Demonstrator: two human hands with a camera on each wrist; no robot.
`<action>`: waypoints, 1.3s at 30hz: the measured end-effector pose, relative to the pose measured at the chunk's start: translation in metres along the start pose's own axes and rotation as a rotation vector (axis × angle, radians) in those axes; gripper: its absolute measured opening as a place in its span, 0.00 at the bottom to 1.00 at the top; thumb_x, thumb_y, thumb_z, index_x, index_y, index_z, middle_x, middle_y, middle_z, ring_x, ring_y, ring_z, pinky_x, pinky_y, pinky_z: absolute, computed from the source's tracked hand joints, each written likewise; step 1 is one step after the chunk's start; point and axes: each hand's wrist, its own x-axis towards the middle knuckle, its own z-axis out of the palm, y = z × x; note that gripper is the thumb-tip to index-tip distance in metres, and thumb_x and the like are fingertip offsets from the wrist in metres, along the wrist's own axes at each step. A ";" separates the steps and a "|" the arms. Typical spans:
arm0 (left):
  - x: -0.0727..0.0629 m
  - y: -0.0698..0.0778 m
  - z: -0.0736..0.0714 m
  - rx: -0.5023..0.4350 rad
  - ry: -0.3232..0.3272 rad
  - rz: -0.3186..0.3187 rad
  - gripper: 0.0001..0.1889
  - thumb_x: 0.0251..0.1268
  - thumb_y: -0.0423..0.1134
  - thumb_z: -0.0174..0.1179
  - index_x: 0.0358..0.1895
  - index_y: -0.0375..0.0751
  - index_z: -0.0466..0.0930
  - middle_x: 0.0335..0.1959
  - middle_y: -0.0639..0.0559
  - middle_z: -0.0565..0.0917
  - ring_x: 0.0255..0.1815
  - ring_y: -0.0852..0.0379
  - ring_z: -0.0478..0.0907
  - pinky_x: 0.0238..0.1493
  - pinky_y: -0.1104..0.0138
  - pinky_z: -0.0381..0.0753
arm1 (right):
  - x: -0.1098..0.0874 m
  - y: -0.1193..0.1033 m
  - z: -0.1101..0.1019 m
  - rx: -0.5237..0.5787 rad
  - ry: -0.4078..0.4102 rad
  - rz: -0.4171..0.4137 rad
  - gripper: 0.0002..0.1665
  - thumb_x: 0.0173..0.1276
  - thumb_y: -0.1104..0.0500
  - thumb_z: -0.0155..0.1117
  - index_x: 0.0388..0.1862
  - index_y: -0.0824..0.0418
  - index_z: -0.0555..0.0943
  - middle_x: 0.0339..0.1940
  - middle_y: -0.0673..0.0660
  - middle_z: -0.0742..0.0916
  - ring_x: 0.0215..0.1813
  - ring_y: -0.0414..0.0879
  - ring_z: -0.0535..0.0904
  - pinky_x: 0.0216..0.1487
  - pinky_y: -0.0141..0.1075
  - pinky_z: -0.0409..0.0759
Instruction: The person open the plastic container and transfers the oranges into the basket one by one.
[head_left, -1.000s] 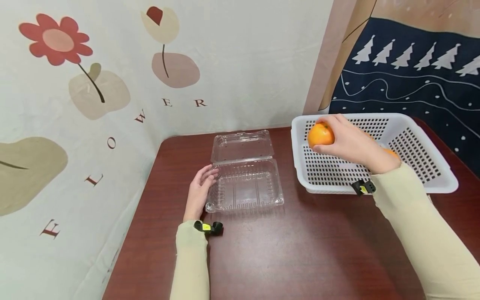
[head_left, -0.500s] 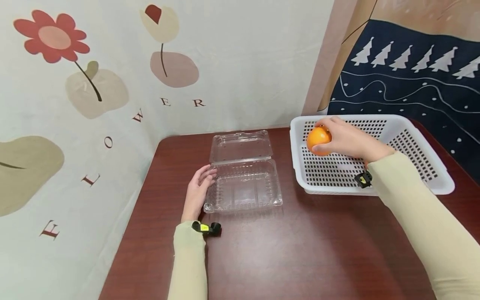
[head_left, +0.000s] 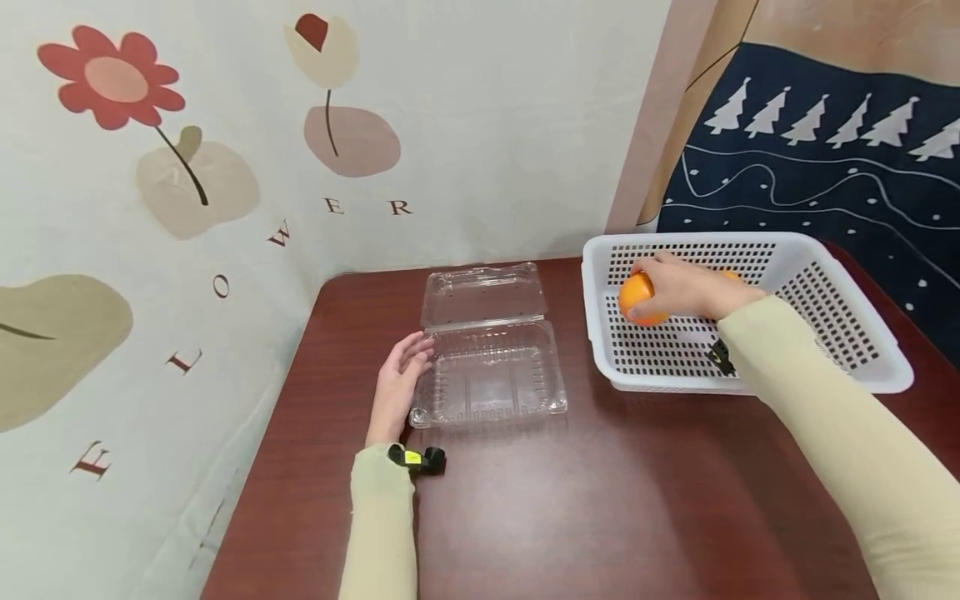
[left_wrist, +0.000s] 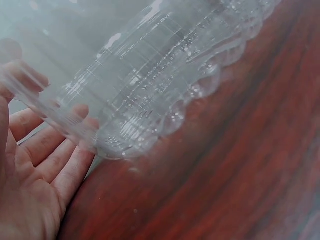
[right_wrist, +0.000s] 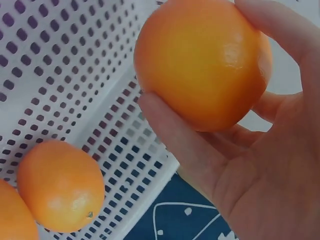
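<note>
My right hand (head_left: 686,287) grips an orange (head_left: 637,298) over the left part of a white perforated plastic basket (head_left: 750,383). In the right wrist view, thumb and fingers curl round this smooth orange (right_wrist: 200,65). Two more oranges lie in the basket there, one whole orange (right_wrist: 61,186) and another cut off by the frame edge. Against the left side of a clear plastic clamshell box (head_left: 495,379) rests my left hand (head_left: 397,379), its fingers loosely extended. The left wrist view has those fingers (left_wrist: 55,152) touching the clear wall, partly seen through it.
The clamshell's lid (head_left: 483,296) lies folded back toward the wall. Box and basket stand on a dark red-brown table (head_left: 555,517), a gap between them. A printed cloth (head_left: 495,125) hangs right behind the table's far edge, and a navy cloth (head_left: 810,179) hangs behind the basket.
My right hand has lowered with the orange, a short way down toward the basket's floor. The left hand and the clamshell box stay where they were.
</note>
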 end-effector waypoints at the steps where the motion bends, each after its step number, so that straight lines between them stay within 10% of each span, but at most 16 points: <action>1: 0.000 0.000 0.001 0.000 -0.003 -0.001 0.21 0.66 0.33 0.48 0.62 0.35 0.62 0.57 0.37 0.70 0.57 0.43 0.67 0.54 0.57 0.70 | 0.000 0.001 0.001 -0.016 -0.009 0.000 0.37 0.49 0.43 0.66 0.56 0.56 0.67 0.43 0.57 0.71 0.41 0.51 0.69 0.36 0.42 0.70; 39: -0.001 -0.002 0.000 -0.024 0.014 -0.009 0.21 0.66 0.33 0.48 0.62 0.36 0.62 0.57 0.38 0.71 0.57 0.45 0.68 0.54 0.56 0.70 | 0.015 0.033 0.016 -0.049 -0.197 0.082 0.42 0.49 0.41 0.66 0.56 0.64 0.66 0.45 0.66 0.70 0.40 0.55 0.69 0.33 0.40 0.73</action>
